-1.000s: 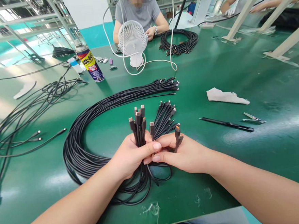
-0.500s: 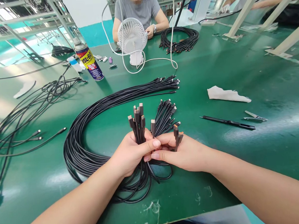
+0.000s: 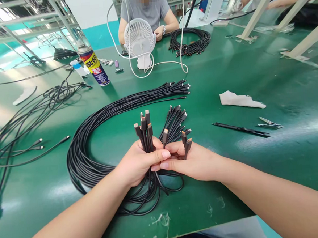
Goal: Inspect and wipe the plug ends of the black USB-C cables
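My left hand (image 3: 142, 158) is closed around a bunch of black USB cables (image 3: 144, 129), their metal plugs pointing up above the fist. Between the fingertips of both hands, one cable plug (image 3: 165, 136) stands apart from the bunch. My right hand (image 3: 191, 162) is closed too, with two cable plugs with orange inside their ends (image 3: 187, 146) sticking up between its fingers. The cables' lengths hang below my hands onto the table. Behind, a large curved bundle of black cables (image 3: 86, 138) lies on the green table, its plug ends fanned out (image 3: 177, 119) just past my right hand.
Loose cables (image 3: 28, 121) lie at the left. A spray can (image 3: 97, 67) and a white fan (image 3: 140, 38) stand farther back. Tweezers (image 3: 240, 129), a small metal clipper (image 3: 269, 123) and a white scrap (image 3: 240, 100) lie right. Across the table sits a person (image 3: 158, 10) near a coiled cable bundle (image 3: 190, 42).
The single plug between my fingertips has tilted to the right and turned. The two plugs in my right hand have shifted slightly and show their ends more. Both hands keep their hold.
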A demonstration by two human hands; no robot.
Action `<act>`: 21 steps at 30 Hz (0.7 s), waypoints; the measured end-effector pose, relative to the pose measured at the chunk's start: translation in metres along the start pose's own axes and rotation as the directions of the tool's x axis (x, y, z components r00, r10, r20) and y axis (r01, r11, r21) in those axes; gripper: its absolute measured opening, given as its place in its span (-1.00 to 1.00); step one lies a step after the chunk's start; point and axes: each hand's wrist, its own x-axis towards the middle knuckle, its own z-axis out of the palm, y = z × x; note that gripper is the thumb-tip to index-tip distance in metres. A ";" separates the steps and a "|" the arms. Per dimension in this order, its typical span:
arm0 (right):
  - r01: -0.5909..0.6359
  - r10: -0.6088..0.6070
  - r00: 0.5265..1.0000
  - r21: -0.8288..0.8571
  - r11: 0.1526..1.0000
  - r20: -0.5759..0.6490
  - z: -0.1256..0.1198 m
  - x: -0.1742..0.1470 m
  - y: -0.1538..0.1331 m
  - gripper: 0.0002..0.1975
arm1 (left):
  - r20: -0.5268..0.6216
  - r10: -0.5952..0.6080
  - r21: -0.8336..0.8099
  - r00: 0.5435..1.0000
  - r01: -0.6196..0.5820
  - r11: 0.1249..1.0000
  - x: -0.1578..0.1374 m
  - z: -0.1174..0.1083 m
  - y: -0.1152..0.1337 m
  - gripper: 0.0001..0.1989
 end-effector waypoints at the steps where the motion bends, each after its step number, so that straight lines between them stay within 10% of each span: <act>1: 0.000 0.000 1.000 0.007 1.000 -0.001 0.000 0.000 0.000 -0.88 | -0.008 0.000 -0.004 1.000 0.000 1.000 0.000 0.000 0.000 -0.62; 21: -0.084 0.094 0.983 0.067 0.994 -0.159 0.009 0.005 0.004 -0.57 | 0.100 0.060 0.047 0.993 -0.065 0.997 -0.001 0.003 0.002 -0.63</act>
